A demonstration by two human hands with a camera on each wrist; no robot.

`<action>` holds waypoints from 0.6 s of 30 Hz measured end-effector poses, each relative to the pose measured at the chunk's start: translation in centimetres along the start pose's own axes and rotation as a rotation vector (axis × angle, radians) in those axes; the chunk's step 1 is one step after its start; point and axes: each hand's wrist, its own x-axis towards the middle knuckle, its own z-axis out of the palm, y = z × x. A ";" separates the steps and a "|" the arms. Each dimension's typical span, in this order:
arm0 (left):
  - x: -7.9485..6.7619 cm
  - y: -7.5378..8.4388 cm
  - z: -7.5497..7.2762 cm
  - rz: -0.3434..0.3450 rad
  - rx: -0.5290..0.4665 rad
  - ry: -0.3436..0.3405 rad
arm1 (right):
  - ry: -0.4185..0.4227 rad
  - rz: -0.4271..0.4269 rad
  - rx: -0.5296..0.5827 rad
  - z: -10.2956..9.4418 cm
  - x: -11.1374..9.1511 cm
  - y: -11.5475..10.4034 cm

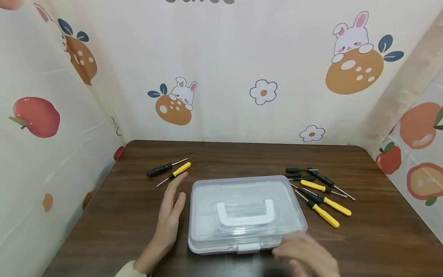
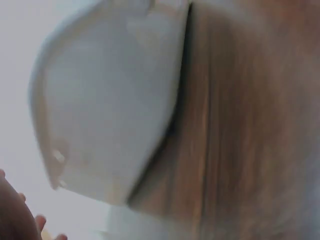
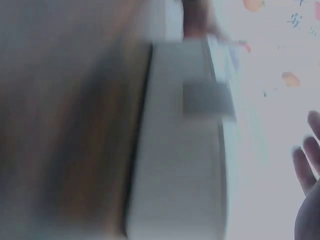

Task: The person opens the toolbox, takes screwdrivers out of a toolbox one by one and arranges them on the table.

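Observation:
A see-through plastic storage box [image 1: 247, 209] with a white carry handle [image 1: 245, 219] lies on the table, lid down. Its front latch [image 1: 248, 248] shows as a white tab, also seen in the right wrist view as a pale latch [image 3: 207, 99]. Beside the box's left side is my left hand [image 1: 167, 223], fingers extended and holding nothing, its fingertips close to a yellow screwdriver [image 1: 180, 169]. My right hand [image 1: 306, 252], blurred, is at the front right corner of the box; in the right wrist view its loosely spread fingers [image 3: 305, 167] hold nothing.
Behind the left hand lies a black screwdriver [image 1: 160, 170] next to the yellow one. Several black and yellow screwdrivers [image 1: 327, 215] lie in a loose group right of the box. A printed curtain [image 1: 221, 96] stands behind the dark wooden table [image 1: 104, 231] and along both sides.

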 end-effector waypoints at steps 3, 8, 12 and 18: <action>-1.2 1.8 -0.2 0.193 0.144 0.005 | 0.033 0.039 -0.181 -1.7 0.8 0.8; -2.3 3.6 0.5 0.548 0.436 -0.068 | -0.075 0.256 -0.408 -3.1 0.7 2.5; -2.6 3.7 1.4 0.701 0.573 -0.176 | -0.186 0.426 -0.481 -2.8 0.3 3.3; -0.9 2.8 1.6 0.756 0.490 -0.206 | -0.185 0.436 -0.503 -1.9 0.8 4.8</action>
